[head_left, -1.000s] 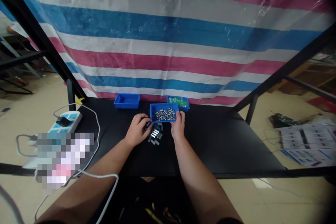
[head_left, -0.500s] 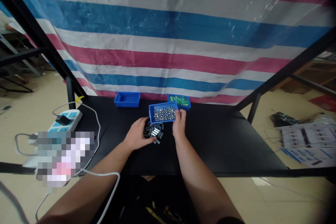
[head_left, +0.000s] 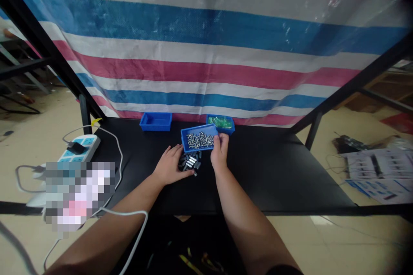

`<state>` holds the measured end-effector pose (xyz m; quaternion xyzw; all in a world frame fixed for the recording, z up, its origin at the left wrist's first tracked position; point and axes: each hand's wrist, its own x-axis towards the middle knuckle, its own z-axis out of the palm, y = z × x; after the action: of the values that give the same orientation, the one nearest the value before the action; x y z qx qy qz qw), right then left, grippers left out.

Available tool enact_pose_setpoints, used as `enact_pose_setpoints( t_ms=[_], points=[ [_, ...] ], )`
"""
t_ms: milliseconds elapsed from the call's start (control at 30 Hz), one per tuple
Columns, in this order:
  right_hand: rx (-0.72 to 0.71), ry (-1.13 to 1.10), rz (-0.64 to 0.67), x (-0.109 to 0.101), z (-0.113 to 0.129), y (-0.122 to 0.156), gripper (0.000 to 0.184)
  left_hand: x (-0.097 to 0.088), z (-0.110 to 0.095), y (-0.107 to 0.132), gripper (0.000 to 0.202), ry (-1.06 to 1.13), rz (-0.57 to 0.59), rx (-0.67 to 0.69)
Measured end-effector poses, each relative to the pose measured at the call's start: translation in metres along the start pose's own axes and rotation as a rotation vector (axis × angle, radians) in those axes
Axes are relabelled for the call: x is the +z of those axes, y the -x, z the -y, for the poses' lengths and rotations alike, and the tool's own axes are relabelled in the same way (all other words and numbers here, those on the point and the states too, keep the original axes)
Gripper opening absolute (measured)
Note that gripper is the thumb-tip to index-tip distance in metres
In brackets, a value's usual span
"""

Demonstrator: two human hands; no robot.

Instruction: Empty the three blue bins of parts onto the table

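Observation:
My right hand point(head_left: 219, 154) grips the right end of a small blue bin point(head_left: 185, 133) that holds several small silver metal parts point(head_left: 200, 139); the bin is lifted and tilted. Just below it a heap of dark and silver metal parts point(head_left: 190, 163) lies on the black table point(head_left: 274, 172). My left hand point(head_left: 169, 166) cups the left side of this heap, fingers curved against the parts.
An empty blue bin point(head_left: 155, 121) and a blue bin of green parts point(head_left: 220, 123) stand at the table's back edge by a striped tarp point(head_left: 206, 51). A power strip point(head_left: 79, 146) with white cables lies at the left. Papers point(head_left: 377, 172) lie on the floor, right.
The right hand has raised and tilted the blue bin of silver parts. The left hand has drawn the loose parts together into a tighter heap.

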<state>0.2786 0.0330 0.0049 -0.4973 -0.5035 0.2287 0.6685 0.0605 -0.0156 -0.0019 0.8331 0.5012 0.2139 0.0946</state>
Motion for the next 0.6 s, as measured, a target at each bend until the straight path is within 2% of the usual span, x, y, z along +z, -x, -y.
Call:
enact_pose_setpoints(
  t_ms=[200,433,600],
  points=[
    [-0.052,-0.041,-0.001,0.0003,0.0010,0.0017,0.031,-0.0005,-0.0014,-0.0007,0.105,-0.027,0.032,-0.020],
    [-0.105,-0.063,0.002,0.0011,-0.0031,0.0030,0.026,-0.0002,-0.0024,-0.0007,0.090,-0.056,0.028,-0.015],
    [-0.215,-0.062,0.035,0.0002,-0.0032,0.0050,0.020,0.0007,-0.0028,-0.0011,0.081,-0.064,0.029,-0.023]
  ],
)
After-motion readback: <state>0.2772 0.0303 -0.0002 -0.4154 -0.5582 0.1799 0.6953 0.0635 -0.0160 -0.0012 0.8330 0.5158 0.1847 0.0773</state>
